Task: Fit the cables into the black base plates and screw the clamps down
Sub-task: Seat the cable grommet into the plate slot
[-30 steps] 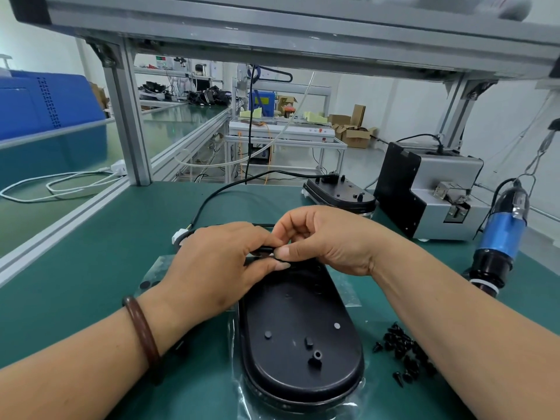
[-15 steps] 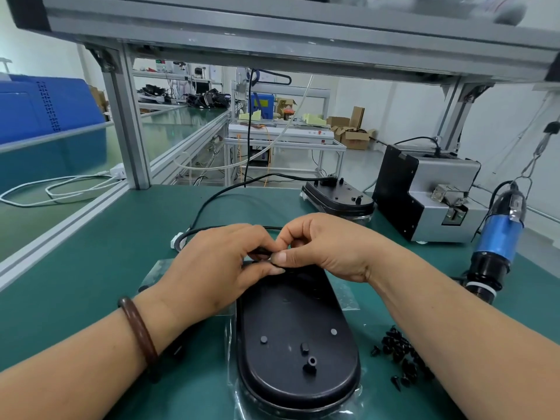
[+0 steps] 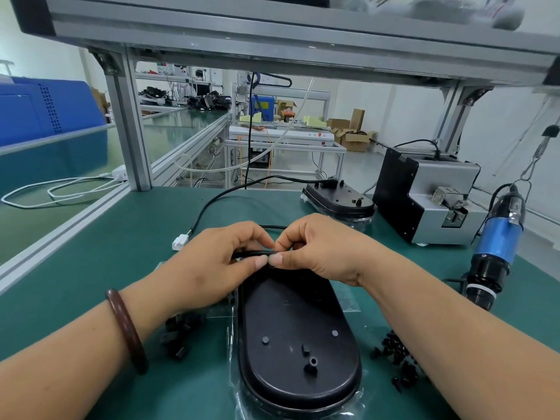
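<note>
A black oval base plate [image 3: 298,341] lies on clear plastic wrap in front of me on the green mat. At its far end my left hand [image 3: 218,265] and my right hand [image 3: 321,247] meet, thumbs tip to tip, both pinching a black cable [image 3: 251,253] against the plate's edge. The cable runs back left past a white connector [image 3: 180,241] and curves toward a second base plate [image 3: 338,201]. Black screws [image 3: 397,359] lie in a loose pile right of the plate. Black clamps [image 3: 178,334] sit left of it, partly hidden by my left wrist.
A blue electric screwdriver [image 3: 497,247] hangs at the right. A grey and black screw feeder box [image 3: 424,195] stands behind it. An aluminium frame post [image 3: 127,128] rises at the back left, with white cable [image 3: 60,189] on the neighbouring bench.
Both hands stay at the plate's far end. The thumbs have drawn together, tip to tip, over the cable. The view has shifted slightly.
</note>
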Motion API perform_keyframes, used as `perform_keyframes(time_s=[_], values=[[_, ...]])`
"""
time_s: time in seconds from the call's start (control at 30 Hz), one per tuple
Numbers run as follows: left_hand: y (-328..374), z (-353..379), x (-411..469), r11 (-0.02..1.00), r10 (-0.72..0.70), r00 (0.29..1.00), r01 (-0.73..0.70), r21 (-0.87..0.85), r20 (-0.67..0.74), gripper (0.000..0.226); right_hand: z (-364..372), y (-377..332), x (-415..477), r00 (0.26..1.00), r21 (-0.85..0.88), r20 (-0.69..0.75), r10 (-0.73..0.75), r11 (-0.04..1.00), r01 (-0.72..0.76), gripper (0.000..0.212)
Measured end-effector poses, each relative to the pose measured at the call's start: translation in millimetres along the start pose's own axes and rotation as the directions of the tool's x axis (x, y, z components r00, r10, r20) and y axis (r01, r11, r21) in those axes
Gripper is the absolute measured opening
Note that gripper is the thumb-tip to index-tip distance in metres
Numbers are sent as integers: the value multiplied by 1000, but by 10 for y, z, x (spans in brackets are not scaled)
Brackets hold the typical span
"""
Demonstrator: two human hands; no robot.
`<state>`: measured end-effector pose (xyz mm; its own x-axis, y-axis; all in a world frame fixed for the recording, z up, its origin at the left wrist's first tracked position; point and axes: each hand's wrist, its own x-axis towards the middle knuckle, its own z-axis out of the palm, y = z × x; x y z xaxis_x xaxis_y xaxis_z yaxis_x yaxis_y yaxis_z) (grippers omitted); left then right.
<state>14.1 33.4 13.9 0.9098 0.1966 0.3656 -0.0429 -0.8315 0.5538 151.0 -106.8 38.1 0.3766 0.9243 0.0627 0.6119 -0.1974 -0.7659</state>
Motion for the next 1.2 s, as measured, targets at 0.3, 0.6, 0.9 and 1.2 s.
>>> perform_keyframes(time_s=[0.3, 0.6, 0.9, 1.2], values=[[32, 50, -15, 993, 103, 991, -97, 75, -81, 27, -13, 83, 5, 999, 150, 10, 47, 988, -48, 15], [-26, 68, 14, 997, 71, 986, -73, -6, -150, 20, -1, 127, -19, 998, 309, -45, -44, 949, 56, 13], [-25, 87, 35, 998, 17, 990, -25, -54, -138, 20, -35, 176, -52, 987, 252, -55, -148, 955, 157, 7], [-30, 71, 36, 999, -28, 995, 26, -19, -98, 5, -36, 193, -45, 976, 103, -112, -186, 975, 197, 10]])
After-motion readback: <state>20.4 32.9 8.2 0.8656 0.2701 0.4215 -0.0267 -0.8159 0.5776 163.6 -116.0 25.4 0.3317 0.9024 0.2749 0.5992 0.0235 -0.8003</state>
